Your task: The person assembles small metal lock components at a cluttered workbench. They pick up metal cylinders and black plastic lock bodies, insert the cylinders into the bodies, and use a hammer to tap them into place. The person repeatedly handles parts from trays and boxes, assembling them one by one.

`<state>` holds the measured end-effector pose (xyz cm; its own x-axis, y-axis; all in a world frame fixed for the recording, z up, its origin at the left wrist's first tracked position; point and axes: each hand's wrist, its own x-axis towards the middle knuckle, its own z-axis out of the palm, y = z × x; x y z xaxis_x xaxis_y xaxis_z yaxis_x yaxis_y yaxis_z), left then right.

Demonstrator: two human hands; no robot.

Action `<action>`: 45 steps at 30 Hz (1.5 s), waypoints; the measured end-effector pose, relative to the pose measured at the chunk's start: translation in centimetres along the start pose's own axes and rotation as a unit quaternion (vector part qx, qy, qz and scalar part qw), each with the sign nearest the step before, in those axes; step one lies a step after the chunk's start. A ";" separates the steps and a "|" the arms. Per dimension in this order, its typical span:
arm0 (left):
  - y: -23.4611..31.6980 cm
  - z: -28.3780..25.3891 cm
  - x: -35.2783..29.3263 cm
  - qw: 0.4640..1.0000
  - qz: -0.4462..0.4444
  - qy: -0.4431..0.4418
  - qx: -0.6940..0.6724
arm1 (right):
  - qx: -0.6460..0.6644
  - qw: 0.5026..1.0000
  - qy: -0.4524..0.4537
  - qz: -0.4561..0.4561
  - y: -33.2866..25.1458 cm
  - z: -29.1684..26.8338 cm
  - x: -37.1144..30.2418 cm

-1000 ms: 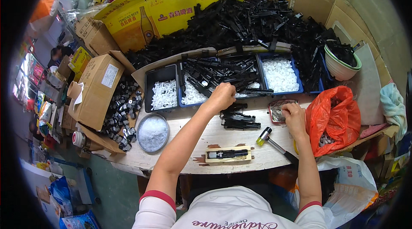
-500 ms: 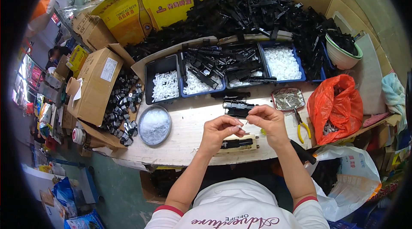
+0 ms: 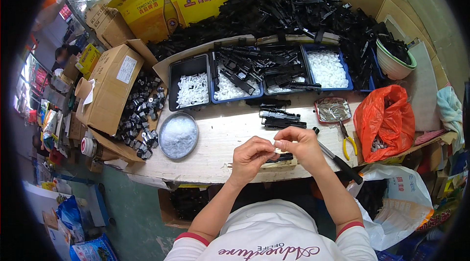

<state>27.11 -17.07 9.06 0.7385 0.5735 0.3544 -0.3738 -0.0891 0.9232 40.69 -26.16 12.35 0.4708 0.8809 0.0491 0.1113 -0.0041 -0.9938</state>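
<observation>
Over the front of the table, my two hands meet fingertip to fingertip. My left hand (image 3: 251,159) is closed in a pinch on a small white piece (image 3: 275,149), mostly covered by the fingers. Thumb and forefinger of my right hand (image 3: 302,147) are pinched together against it; what they hold is too small and hidden to name. Just below the hands lies a black part (image 3: 281,157) on a pale wooden block (image 3: 286,164), partly covered. Several black parts (image 3: 280,118) lie just beyond my fingers. A hammer (image 3: 338,161) with a black handle rests beside my right wrist.
Bins of white pieces (image 3: 192,90) and black parts (image 3: 240,68) line the back, before a large black heap (image 3: 289,11). A round metal dish (image 3: 178,135) stands left, by a carton (image 3: 110,92). Right are a tin of metal pins (image 3: 333,109), yellow-handled pliers (image 3: 349,147) and a red bag (image 3: 384,119).
My hands have come together; before, their fingertips were slightly apart, with a thin pin-like piece showing at the right one. The right hand has shifted left, uncovering more of the hammer.
</observation>
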 end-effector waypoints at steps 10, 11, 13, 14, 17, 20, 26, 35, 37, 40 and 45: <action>-0.7 -0.9 -1.3 0.992 0.006 0.026 0.124 | -0.273 0.931 0.013 -0.243 1.6 1.0 -1.7; -0.9 -0.9 -1.5 0.989 0.013 0.027 0.143 | -0.286 0.926 0.006 -0.247 1.8 1.1 -1.9; -0.7 -1.2 -1.8 0.977 0.029 0.015 0.209 | -0.308 0.917 0.001 -0.253 2.4 1.3 -2.1; -0.6 -1.4 -1.9 0.969 0.036 0.008 0.242 | -0.318 0.913 0.004 -0.255 2.7 1.3 -2.1; -0.5 -2.6 -2.3 0.938 0.036 -0.028 0.343 | -0.352 0.900 -0.017 -0.258 3.6 1.3 -2.6; -1.0 -2.9 -3.3 0.924 -0.025 -0.043 0.379 | -0.396 0.881 -0.050 -0.253 4.5 1.6 -2.7; -1.8 -2.7 -3.2 0.912 -0.031 -0.061 0.405 | -0.408 0.882 -0.067 -0.227 4.4 1.3 -2.5; -0.7 -2.1 -1.1 0.856 -0.021 -0.145 0.495 | -0.386 0.896 -0.062 -0.211 4.2 0.1 -2.1; 0.9 -1.3 0.1 0.767 -0.017 -0.240 0.595 | -0.385 0.899 -0.020 -0.207 4.1 -1.6 -1.7; 2.2 0.0 3.0 0.678 -0.024 -0.361 0.641 | -0.404 0.893 0.079 -0.181 4.4 -6.0 -0.7; -0.5 3.9 11.3 0.749 0.068 -0.325 0.574 | -0.537 0.823 0.167 -0.084 6.0 -12.1 0.9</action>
<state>37.89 -13.73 13.15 0.9939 0.0118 0.1095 -0.0172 -0.9654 0.2601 52.41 -31.14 7.69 0.5646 0.7329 0.3795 0.8235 -0.4696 -0.3182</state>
